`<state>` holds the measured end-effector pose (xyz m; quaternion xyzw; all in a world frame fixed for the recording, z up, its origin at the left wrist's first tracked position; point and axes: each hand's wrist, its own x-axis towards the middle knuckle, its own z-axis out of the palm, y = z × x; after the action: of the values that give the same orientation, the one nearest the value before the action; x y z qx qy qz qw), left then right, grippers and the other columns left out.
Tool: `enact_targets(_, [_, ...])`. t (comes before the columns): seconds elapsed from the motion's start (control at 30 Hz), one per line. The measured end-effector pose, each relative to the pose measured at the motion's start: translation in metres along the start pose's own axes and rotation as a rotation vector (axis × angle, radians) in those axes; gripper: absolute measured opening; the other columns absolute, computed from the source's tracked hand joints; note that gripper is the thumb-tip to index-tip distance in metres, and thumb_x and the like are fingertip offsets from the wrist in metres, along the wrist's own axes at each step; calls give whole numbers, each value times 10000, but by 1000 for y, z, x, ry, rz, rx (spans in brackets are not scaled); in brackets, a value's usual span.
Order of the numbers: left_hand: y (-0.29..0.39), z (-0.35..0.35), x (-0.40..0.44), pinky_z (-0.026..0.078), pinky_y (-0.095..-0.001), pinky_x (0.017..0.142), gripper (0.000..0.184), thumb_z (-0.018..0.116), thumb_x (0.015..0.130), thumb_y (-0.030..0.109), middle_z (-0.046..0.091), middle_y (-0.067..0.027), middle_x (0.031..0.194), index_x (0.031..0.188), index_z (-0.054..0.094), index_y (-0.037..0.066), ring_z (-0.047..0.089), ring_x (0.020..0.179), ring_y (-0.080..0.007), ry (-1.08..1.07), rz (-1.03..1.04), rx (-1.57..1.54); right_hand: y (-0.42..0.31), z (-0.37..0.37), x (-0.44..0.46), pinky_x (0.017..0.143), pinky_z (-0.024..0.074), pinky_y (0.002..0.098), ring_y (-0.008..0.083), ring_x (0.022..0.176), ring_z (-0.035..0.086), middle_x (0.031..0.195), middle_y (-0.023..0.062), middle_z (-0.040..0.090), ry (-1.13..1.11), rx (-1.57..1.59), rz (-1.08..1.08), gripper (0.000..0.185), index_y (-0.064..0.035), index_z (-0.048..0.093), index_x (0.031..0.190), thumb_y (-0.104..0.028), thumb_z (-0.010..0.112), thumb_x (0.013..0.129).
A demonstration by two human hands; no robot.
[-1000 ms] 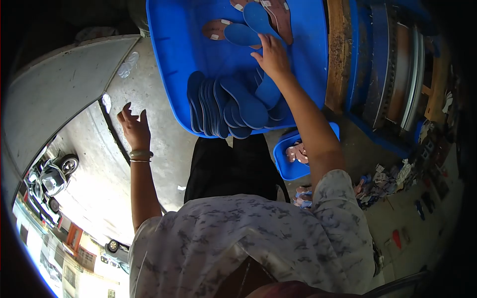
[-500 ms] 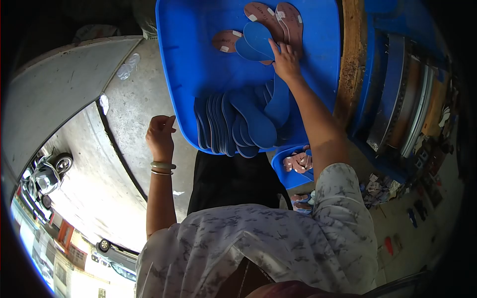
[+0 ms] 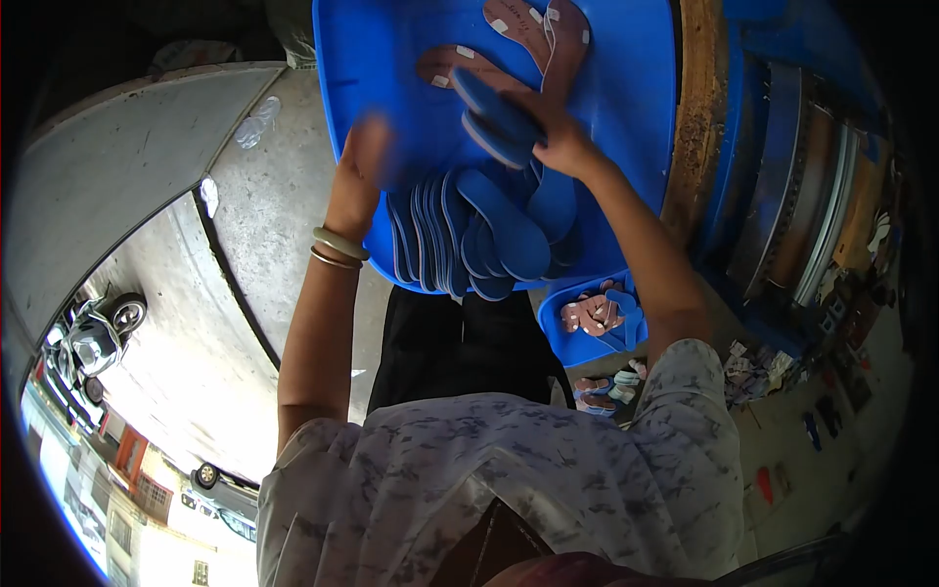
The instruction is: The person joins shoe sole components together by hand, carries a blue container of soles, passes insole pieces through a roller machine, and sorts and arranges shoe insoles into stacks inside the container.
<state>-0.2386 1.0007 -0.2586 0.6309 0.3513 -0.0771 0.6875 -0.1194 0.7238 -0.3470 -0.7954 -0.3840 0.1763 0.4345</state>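
My right hand (image 3: pixel 562 137) grips a pair of blue insoles (image 3: pixel 494 112), lifted and tilted above a big blue tub (image 3: pixel 411 59). Beneath and beyond them lie pinkish-brown insoles (image 3: pixel 564 59) with small white labels and handwriting. My left hand (image 3: pixel 367 161) is over the tub's left rim, smeared by motion, so its fingers cannot be made out. Between my hands and my lap, a row of blue insoles (image 3: pixel 504 230) leans together at the near end of the tub, some standing on edge and some lying on top.
A smaller blue bin (image 3: pixel 558 338) with brown and blue insoles stands beside my leg at the right. Past the wooden beam (image 3: pixel 693 117) is blue machinery (image 3: pixel 763 186). A motorcycle (image 3: pixel 96 342) and a car (image 3: pixel 220 494) are outside at the left.
My right hand has picked up the blue insoles from the brown ones and tilted them. My left hand has moved up and right, from outside the tub to over its rim.
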Motion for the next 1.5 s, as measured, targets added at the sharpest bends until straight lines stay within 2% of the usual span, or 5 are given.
enact_targets(0.23, [-56, 6, 4, 467, -380, 947, 570, 584, 943, 392, 569, -166, 1271, 1366, 443, 38, 578, 1145, -270, -253, -168, 309, -38, 70, -47, 1102, 347, 406, 278, 1286, 470, 1340, 95, 535, -483, -187, -530, 739, -205, 512, 1357, 62, 620, 676])
enact_targets(0.53, [-74, 59, 109, 356, -479, 1079, 609, 640, 812, 157, 333, -94, 1505, 1382, 432, 104, 305, 1391, -328, -61, 626, 1371, 57, 5, 6, 1010, 422, 483, 383, 1289, 426, 1458, 235, 351, 304, -268, 740, 756, -81, 482, 1354, -330, 811, 720])
enact_targets(0.83, [-80, 81, 193, 342, -543, 1074, 744, 677, 812, 202, 351, -41, 1473, 1468, 327, 229, 362, 1347, -320, -204, 669, 1669, 105, 47, 14, 920, 479, 468, 387, 1134, 563, 1247, 250, 553, 546, -616, 755, 682, -32, 428, 1384, -351, 674, 834])
enact_targets(1.23, [-42, 85, 167, 448, -498, 977, 825, 733, 749, 341, 471, -100, 1313, 1464, 336, 234, 468, 1227, -329, -393, 543, 1725, -50, -3, -188, 903, 495, 397, 288, 1143, 605, 1222, 167, 612, 700, 1352, 1045, 448, -36, 531, 1295, -244, 591, 902])
enact_targets(1.5, [-28, 74, 59, 519, -472, 891, 879, 744, 732, 479, 479, -278, 1190, 1414, 372, 67, 586, 1033, -443, -283, 369, 1240, -78, -17, -163, 895, 503, 376, 261, 1118, 600, 1268, 121, 596, 652, -259, 911, 378, -24, 591, 1219, -222, 654, 904])
